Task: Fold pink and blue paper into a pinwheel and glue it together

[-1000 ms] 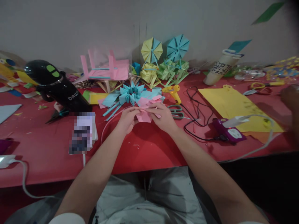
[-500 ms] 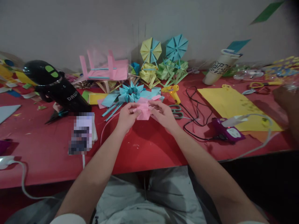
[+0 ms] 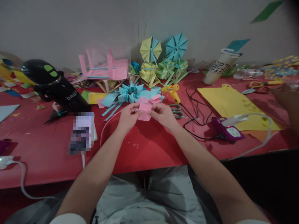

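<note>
A folded piece of pink paper (image 3: 145,115) is held up between my two hands, over the red table (image 3: 144,155). My left hand (image 3: 129,117) pinches its left side, thumb in front and fingers behind. On the opposite side my right hand (image 3: 163,115) grips it with thumb and fingertips. Creases show in the paper, though its fingertip-covered edges are hidden. More pink paper (image 3: 156,99) lies just behind, beside a blue folded-paper star (image 3: 131,92). Scissors with green handles (image 3: 177,111) rest to the right of my right hand, near a yellow glue gun (image 3: 172,92).
A black bottle (image 3: 56,85) and a phone (image 3: 81,133) stand to the left. Folded-paper models (image 3: 150,49) line the wall. On the right are a purple power socket (image 3: 227,130), black cable, yellow paper (image 3: 235,105), a cup (image 3: 218,67) and another person's arm (image 3: 286,99).
The pink paper has shifted slightly to the right and its upper part now shows as a flat folded band. My right fingers have closed in on its right edge.
</note>
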Motion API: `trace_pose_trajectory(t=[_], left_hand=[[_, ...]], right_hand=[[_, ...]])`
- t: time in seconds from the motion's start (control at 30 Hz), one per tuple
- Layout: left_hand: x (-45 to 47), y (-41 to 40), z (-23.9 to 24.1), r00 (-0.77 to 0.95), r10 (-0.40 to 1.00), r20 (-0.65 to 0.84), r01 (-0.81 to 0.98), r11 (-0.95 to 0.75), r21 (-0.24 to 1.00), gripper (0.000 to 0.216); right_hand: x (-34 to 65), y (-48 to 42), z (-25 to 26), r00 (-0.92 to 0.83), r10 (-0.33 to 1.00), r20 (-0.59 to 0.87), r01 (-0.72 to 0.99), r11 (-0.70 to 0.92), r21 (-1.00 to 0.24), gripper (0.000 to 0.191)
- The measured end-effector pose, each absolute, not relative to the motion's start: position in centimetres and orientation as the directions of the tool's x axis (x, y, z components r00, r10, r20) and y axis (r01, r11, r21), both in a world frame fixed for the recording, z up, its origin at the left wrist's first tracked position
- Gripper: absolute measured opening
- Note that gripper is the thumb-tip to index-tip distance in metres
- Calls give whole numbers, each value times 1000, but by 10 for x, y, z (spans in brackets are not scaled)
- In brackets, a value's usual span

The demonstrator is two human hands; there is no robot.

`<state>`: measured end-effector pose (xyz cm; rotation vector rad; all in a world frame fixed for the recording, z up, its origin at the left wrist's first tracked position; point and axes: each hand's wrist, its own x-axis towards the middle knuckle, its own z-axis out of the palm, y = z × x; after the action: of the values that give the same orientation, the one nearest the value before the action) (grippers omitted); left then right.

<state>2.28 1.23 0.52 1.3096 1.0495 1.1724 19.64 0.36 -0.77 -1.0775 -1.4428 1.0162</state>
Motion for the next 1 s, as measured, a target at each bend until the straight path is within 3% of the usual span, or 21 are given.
trace_pose_trajectory(t=[0.17, 0.77, 1.0], left_hand=[[22, 12, 7, 138, 990, -14, -76, 25, 997, 29], [22, 9, 15, 192, 972, -133, -206, 172, 963, 33], [20, 12, 10, 192, 977, -87, -103, 109, 989, 35]], right_hand=[[197, 3, -6, -53, 966, 251, 142, 256, -956, 43], [199, 2, -2, -117, 968, 222, 27, 227, -974, 41], [199, 0, 1, -90, 978, 189, 62, 195, -979, 43]])
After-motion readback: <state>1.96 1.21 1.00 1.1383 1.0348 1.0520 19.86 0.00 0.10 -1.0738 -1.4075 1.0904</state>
